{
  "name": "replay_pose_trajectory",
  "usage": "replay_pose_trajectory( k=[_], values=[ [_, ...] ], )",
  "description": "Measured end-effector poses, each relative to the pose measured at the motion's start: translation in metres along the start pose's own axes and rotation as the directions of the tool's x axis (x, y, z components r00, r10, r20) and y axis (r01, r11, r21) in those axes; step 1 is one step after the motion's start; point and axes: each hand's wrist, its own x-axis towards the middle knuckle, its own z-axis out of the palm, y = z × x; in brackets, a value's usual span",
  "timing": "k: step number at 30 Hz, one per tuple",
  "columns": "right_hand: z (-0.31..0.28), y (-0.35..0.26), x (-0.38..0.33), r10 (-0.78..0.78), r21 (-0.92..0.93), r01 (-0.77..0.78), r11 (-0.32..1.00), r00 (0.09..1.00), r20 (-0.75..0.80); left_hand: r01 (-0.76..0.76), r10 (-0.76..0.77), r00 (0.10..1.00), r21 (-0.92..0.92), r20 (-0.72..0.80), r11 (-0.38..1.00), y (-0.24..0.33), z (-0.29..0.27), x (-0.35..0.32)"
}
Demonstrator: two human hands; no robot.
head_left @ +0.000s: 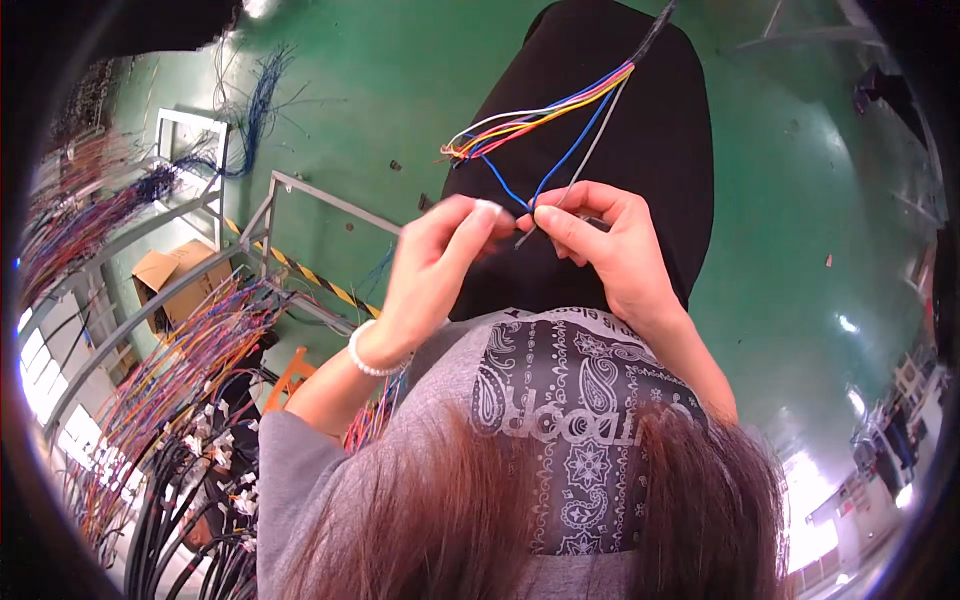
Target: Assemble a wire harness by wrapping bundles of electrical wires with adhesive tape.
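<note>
A black-sheathed cable (655, 32) lies over my black-clad lap, its end split into thin coloured wires (545, 118) in white, yellow, red, pink and blue. One blue wire (572, 158) and a grey wire (603, 130) run apart from that bundle down to my right hand (615, 240). Thumb and forefinger of this hand pinch the blue wire, and the grey wire's tip sticks out below them. Close beside it, my left hand (435, 250) has its thumb and forefinger pressed together, slightly blurred. What sits between those fingers is hidden. Another blue stretch slants from the bundle's end toward the pinch.
To my left, metal frames (340, 208) carry thick hanks of coloured wires (190, 350) and black cables with white connectors (215, 440). A cardboard box (180, 280) stands behind a frame bar. Yellow-black tape (310, 272) marks the green floor (780, 200).
</note>
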Motion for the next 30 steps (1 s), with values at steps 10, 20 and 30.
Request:
replay_pose_trajectory(
  k=[10,20,30],
  values=[
    [-0.001,-0.026,-0.023,0.022,-0.273,-0.050,0.961,0.994,-0.105,0.021,-0.034,0.999,-0.349,-0.031,0.937,-0.006,0.004,0.022],
    [-0.007,-0.006,-0.019,0.202,0.147,-0.200,0.969,0.979,0.000,0.059,-0.061,0.989,-0.020,-0.132,0.998,-0.008,0.010,0.015],
    [-0.009,-0.010,0.003,-0.061,-0.060,0.062,0.996,0.998,0.009,0.299,-0.227,0.942,-0.305,0.248,0.904,0.010,0.008,0.017]
  ],
)
